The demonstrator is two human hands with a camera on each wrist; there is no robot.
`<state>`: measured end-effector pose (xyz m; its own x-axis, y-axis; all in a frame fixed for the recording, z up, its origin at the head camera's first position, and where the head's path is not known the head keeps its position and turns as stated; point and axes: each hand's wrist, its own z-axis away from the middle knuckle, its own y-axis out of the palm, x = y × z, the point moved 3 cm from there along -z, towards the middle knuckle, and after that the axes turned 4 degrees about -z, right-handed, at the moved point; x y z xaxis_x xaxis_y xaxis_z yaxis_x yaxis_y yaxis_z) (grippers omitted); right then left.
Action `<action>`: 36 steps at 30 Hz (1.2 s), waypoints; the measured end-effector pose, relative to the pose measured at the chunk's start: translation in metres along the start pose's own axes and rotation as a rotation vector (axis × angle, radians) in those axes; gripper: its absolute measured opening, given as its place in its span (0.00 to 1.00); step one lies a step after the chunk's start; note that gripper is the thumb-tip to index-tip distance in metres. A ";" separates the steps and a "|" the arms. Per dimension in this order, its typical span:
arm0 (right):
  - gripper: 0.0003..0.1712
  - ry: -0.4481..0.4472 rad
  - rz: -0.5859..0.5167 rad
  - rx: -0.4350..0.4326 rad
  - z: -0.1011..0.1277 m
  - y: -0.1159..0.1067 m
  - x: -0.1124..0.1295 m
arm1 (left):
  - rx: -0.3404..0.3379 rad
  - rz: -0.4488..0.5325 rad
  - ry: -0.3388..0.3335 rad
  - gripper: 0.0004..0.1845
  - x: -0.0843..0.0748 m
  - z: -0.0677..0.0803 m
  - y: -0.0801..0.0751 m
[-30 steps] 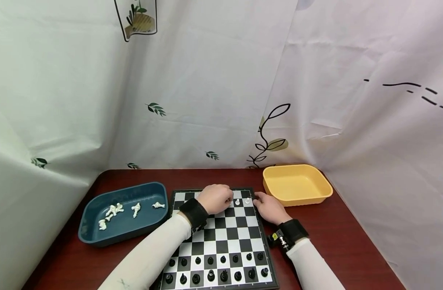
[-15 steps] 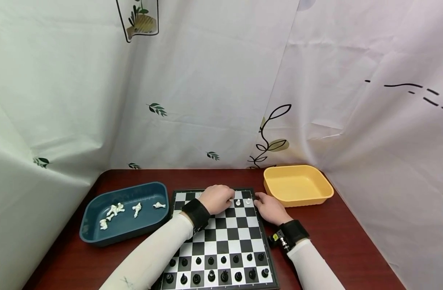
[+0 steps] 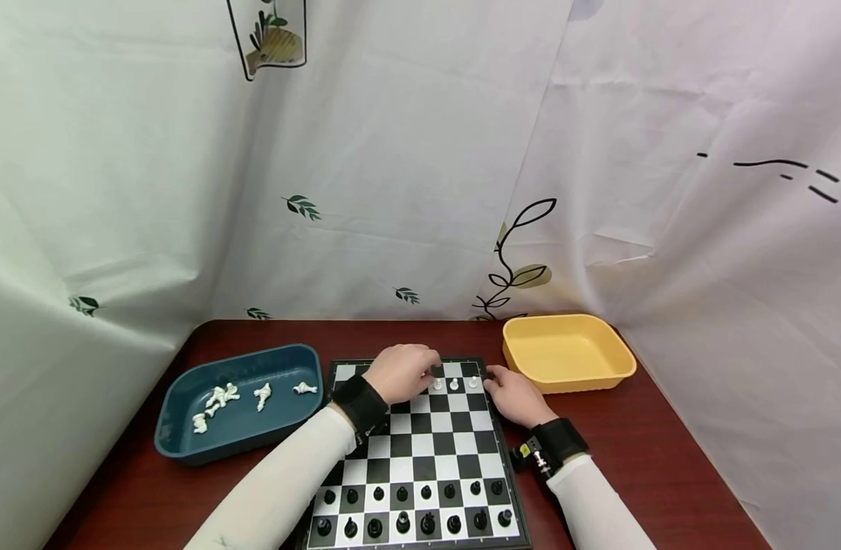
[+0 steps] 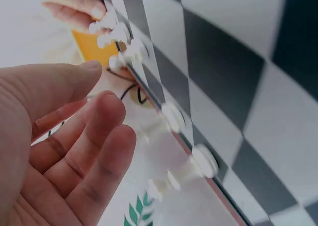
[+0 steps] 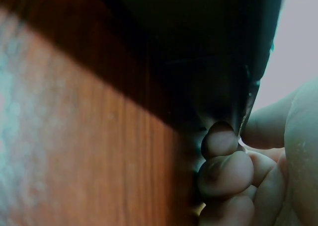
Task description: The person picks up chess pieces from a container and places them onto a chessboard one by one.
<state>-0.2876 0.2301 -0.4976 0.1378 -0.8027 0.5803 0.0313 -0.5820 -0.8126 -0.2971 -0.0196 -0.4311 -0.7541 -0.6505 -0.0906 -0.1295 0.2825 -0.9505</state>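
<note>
A black-and-white chessboard (image 3: 434, 443) lies on the table. My left hand (image 3: 401, 373) is over its far side, thumb and fingers apart with nothing between them in the left wrist view. Three white pawns stand right of that hand, the nearest pawn (image 3: 437, 384) close to its fingertips. Nearer the left wrist camera stand two more white chess pieces (image 4: 181, 174), hidden by the hand from the head view. My right hand (image 3: 518, 396) holds the board's far right edge, its thumb and curled fingers (image 5: 226, 176) at the black rim.
Left of the board, a blue tray (image 3: 237, 443) holds several loose white chess pieces (image 3: 222, 396). A yellow tray (image 3: 567, 382) stands behind my right hand. Black chess pieces (image 3: 402, 522) fill the two near rows. A white patterned cloth (image 3: 406, 191) hangs behind the table.
My left hand has drawn slightly leftward, and a third white pawn now shows beside its fingertips. The right hand stays at the board's edge.
</note>
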 end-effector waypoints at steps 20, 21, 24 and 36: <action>0.25 0.011 0.004 0.017 -0.001 0.001 -0.002 | -0.102 -0.031 -0.289 0.08 0.066 0.060 -0.064; 0.25 0.013 0.002 0.016 -0.001 0.001 -0.002 | -0.104 -0.031 -0.305 0.08 0.070 0.065 -0.066; 0.25 0.007 0.000 0.010 0.000 0.000 0.000 | -0.111 -0.028 -0.346 0.08 0.082 0.076 -0.068; 0.25 0.021 -0.001 0.009 -0.001 0.002 -0.003 | -0.139 -0.001 -0.469 0.08 0.121 0.121 -0.081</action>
<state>-0.2894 0.2311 -0.5007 0.1168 -0.8046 0.5823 0.0407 -0.5819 -0.8122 -0.3001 -0.2067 -0.4015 -0.3869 -0.8893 -0.2439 -0.2391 0.3522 -0.9049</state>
